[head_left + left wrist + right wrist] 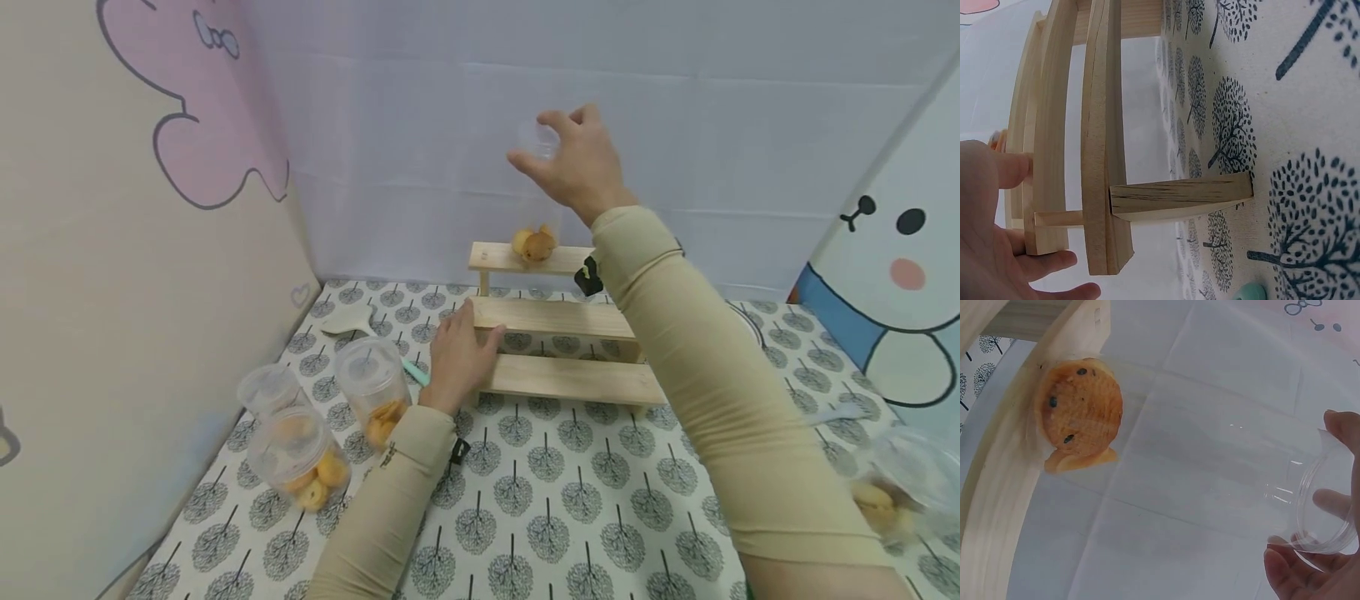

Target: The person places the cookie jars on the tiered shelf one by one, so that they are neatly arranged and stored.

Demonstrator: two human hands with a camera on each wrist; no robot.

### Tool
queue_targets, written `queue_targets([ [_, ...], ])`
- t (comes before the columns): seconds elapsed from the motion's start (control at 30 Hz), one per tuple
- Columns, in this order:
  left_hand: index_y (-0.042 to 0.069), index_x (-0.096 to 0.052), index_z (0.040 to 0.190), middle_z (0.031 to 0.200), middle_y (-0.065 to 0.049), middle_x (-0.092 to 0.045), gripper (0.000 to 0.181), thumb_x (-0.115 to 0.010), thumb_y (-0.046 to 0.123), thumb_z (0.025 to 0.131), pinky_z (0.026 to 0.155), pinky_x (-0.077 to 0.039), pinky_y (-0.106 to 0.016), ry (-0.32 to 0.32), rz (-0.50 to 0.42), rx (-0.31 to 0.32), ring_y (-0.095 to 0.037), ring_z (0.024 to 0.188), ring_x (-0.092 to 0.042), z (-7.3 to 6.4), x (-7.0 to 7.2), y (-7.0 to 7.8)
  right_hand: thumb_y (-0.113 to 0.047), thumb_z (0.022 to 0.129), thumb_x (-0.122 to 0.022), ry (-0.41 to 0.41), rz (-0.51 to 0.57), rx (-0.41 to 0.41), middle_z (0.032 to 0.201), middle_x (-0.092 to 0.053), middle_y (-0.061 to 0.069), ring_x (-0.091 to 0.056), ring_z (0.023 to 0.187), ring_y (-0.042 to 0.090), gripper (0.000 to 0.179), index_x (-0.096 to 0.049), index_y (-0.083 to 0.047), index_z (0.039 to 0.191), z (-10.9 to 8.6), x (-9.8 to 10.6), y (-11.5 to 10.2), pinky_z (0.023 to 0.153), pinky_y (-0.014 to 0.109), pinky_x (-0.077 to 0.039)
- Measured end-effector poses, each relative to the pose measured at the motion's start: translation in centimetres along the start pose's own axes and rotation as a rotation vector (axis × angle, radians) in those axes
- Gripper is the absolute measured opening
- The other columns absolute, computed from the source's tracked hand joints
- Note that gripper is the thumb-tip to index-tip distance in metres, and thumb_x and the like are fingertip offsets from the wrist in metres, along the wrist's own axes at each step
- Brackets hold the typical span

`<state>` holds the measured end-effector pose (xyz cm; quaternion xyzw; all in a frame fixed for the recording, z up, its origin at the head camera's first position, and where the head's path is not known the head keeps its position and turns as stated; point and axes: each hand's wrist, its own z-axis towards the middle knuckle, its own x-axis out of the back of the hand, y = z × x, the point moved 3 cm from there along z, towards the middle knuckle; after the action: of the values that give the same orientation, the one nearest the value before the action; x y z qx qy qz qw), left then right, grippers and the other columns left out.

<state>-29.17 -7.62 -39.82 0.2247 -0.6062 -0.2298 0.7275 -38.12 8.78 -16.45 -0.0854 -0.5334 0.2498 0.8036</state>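
Note:
A three-tier wooden rack (570,375) stands on the tree-print cloth. My left hand (459,358) grips the left end of its middle tier. In the left wrist view, the thumb (1013,170) lies on the board while fingers bend around the end. Up on the top tier is a tall clear plastic jar (1222,462) with round browned bread pieces (1082,409) at its bottom. My right hand (585,162) holds this jar by its top. Thumb and fingers spread around the lid (1325,506) in the right wrist view.
Clear lidded jars (372,379) of baked pieces stand at the left, near the wall. Behind them lies a white spoon-like utensil (348,319), with a teal handle (415,372) beside my left hand. Another clear jar (915,471) sits at the far right.

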Motion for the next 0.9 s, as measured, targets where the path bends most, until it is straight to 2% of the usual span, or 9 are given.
queue_targets([
  [0.4, 0.010, -0.017, 0.160, 0.165, -0.007, -0.023, 0.083, -0.042, 0.061, 0.099, 0.122, -0.014, -0.053, -0.006, 0.004, -0.030, -0.034, 0.149, -0.023, -0.34, -0.25, 0.52, -0.069, 0.088, -0.057, 0.007, -0.005, -0.003, 0.149, -0.034, 0.017, -0.048, 0.125, 0.034, 0.080, -0.041, -0.025, 0.153, -0.11, -0.60, 0.43, 0.103, 0.048, -0.046],
  [0.7, 0.008, -0.021, 0.159, 0.164, -0.009, -0.025, 0.082, -0.042, 0.061, 0.099, 0.121, -0.018, -0.056, 0.008, -0.002, -0.041, -0.036, 0.148, -0.025, -0.47, -0.20, 0.60, -0.074, 0.086, -0.054, -0.069, -0.036, -0.053, 0.155, -0.028, 0.016, -0.042, 0.135, 0.034, 0.087, -0.033, -0.028, 0.156, 0.17, -0.39, 0.34, 0.109, 0.049, -0.042],
  [0.9, 0.008, -0.021, 0.159, 0.164, -0.009, -0.026, 0.082, -0.043, 0.060, 0.099, 0.121, -0.019, -0.056, 0.007, 0.001, -0.047, -0.036, 0.148, -0.026, -0.37, -0.37, 0.74, -0.076, 0.084, -0.055, -0.074, -0.020, -0.058, 0.156, -0.026, 0.016, -0.040, 0.136, 0.035, 0.090, -0.032, -0.029, 0.157, 0.01, -0.31, 0.69, 0.109, 0.050, -0.042],
])
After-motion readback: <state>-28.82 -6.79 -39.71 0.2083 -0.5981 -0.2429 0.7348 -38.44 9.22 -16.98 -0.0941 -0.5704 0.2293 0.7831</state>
